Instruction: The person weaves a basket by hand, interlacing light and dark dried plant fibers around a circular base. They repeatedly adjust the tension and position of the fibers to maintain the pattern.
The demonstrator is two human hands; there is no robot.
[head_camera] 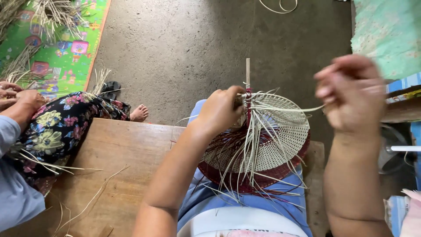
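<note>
Two hands at work on a half-woven fan point(280, 131) lying on the lap. Left hand point(221, 109) closed tight around the fan by its stick handle point(247, 72). Right hand point(351, 94) pinched shut on one pale strip point(307, 109), pulled out sideways. Best kept taut, pulled slow and straight.

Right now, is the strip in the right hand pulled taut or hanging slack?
Taut. The pale strip runs in a straight line from the woven fan to the raised right hand, with no sag showing.
</note>
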